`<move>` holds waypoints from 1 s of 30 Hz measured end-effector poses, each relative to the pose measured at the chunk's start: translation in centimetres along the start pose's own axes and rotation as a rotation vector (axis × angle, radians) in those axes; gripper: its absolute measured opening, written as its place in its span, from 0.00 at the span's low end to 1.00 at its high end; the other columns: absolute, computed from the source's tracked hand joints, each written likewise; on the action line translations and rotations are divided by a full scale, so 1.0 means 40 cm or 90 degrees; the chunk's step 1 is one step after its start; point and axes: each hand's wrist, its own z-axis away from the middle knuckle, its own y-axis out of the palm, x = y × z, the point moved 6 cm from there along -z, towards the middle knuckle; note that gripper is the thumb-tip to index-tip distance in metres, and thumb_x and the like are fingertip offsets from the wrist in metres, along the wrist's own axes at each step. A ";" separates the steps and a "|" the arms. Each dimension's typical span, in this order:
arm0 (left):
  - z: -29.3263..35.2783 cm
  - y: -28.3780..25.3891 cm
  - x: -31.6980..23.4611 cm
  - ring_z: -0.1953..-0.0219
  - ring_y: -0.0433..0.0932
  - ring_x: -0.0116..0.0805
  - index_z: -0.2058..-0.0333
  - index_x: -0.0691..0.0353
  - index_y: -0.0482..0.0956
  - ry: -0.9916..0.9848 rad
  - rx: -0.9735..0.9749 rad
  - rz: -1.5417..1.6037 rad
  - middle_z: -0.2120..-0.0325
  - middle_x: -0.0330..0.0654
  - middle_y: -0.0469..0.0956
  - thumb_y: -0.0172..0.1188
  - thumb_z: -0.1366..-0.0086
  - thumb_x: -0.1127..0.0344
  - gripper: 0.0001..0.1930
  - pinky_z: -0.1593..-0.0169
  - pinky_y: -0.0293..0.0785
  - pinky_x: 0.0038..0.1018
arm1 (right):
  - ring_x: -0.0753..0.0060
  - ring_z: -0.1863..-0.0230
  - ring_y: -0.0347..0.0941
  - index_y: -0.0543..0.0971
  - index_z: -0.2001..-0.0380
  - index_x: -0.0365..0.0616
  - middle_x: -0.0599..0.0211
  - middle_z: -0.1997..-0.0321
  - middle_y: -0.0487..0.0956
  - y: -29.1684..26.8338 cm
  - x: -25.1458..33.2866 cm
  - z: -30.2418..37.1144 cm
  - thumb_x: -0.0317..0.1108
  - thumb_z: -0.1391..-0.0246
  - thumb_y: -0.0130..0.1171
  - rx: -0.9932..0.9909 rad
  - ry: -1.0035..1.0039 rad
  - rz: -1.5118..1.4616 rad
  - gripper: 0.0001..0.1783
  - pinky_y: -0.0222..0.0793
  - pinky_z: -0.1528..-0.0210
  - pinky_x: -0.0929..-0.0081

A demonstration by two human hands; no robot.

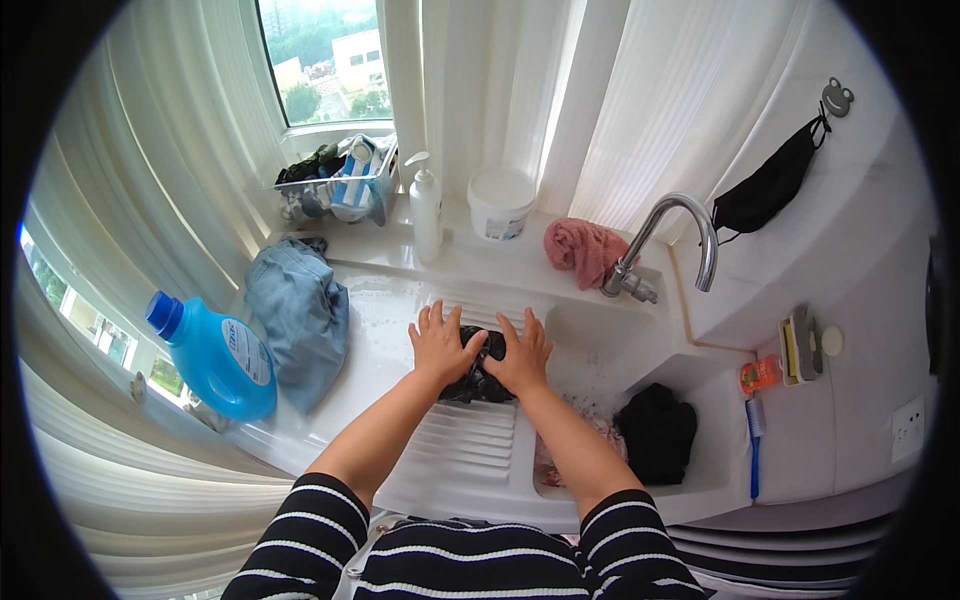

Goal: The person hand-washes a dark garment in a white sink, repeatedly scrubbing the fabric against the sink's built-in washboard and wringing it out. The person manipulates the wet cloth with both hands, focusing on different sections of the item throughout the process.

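A wet black cloth [478, 378], bunched up, lies on the ribbed white washboard [462, 440] of the sink. My left hand [440, 347] rests against its left side, fingers stretched apart and the thumb touching the cloth. On the other side, my right hand [521, 357] presses the cloth with its thumb side, fingers likewise spread. The two thumbs nearly meet over the fabric. What lies under my palms is hidden. Right of the washboard, the basin [600, 345] has suds in it, and a second black cloth [656, 432] lies at its right side.
Left stand a blue detergent bottle [222, 358] and a heap of light-blue fabric [298, 315]. Behind are a clear bin [340, 185], a pump bottle [426, 215], a white tub [500, 205], a pink towel [582, 250] and the faucet [650, 235]. A blue brush [755, 445] hangs right.
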 end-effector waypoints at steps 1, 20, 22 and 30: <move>-0.006 0.022 0.011 0.45 0.68 0.54 0.58 0.64 0.78 -0.050 0.092 -0.073 0.48 0.53 0.72 0.57 0.38 0.41 0.28 0.44 0.64 0.45 | 0.43 0.30 0.51 0.74 0.44 0.53 0.48 0.33 0.62 0.020 -0.012 0.001 0.49 0.62 0.68 0.056 0.057 0.035 0.38 0.46 0.36 0.27; 0.180 -0.092 -0.049 0.55 0.73 0.51 0.70 0.61 0.77 0.208 0.089 0.218 0.60 0.48 0.76 0.61 0.40 0.47 0.20 0.51 0.67 0.43 | 0.49 0.36 0.62 0.78 0.57 0.46 0.57 0.41 0.70 -0.113 0.108 0.206 0.52 0.65 0.70 0.083 -0.354 -0.192 0.31 0.53 0.34 0.47; 0.275 -0.140 -0.075 0.59 0.72 0.47 0.72 0.59 0.77 0.394 0.090 0.209 0.63 0.45 0.75 0.63 0.42 0.52 0.15 0.54 0.65 0.42 | 0.54 0.43 0.68 0.80 0.66 0.48 0.61 0.47 0.74 -0.104 0.101 0.311 0.50 0.65 0.71 0.097 -0.479 -0.209 0.24 0.54 0.37 0.48; 0.036 -0.009 0.026 0.38 0.61 0.58 0.47 0.58 0.75 -0.046 0.131 0.038 0.42 0.57 0.66 0.62 0.43 0.40 0.33 0.43 0.59 0.59 | 0.47 0.28 0.49 0.71 0.44 0.47 0.50 0.30 0.60 -0.016 0.021 0.046 0.54 0.69 0.72 0.109 0.017 0.001 0.46 0.45 0.33 0.32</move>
